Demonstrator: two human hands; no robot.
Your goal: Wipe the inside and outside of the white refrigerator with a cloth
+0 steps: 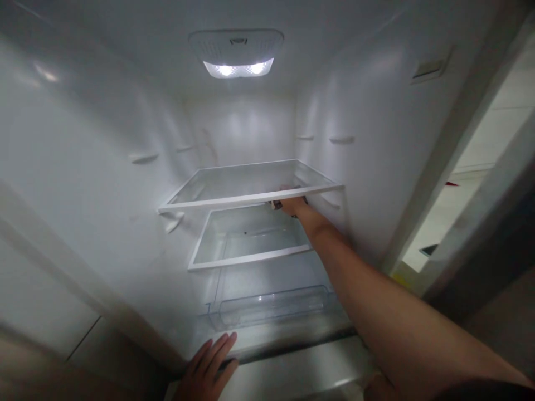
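Inside a lit refrigerator, my right hand (293,206) reaches in just under the upper glass shelf (246,199), near its right side. The fingers are closed round a small dark-and-pale patterned thing (275,204), perhaps cloth; its kind is hard to make out, and the hand covers most of it. Part of the hand shows through the glass. Below lies a second glass shelf (251,258) with a white rim. At the bottom, my left hand (209,370) is open, fingers stretched, by the refrigerator's lower front edge.
A clear plastic bin (273,309) sits low at the back. Overhead is a lamp (240,68). Small shelf supports (144,158) stick out from both side walls. The right wall has a switch-like fitting (428,68). Pale tiled floor (430,228) shows outside at right.
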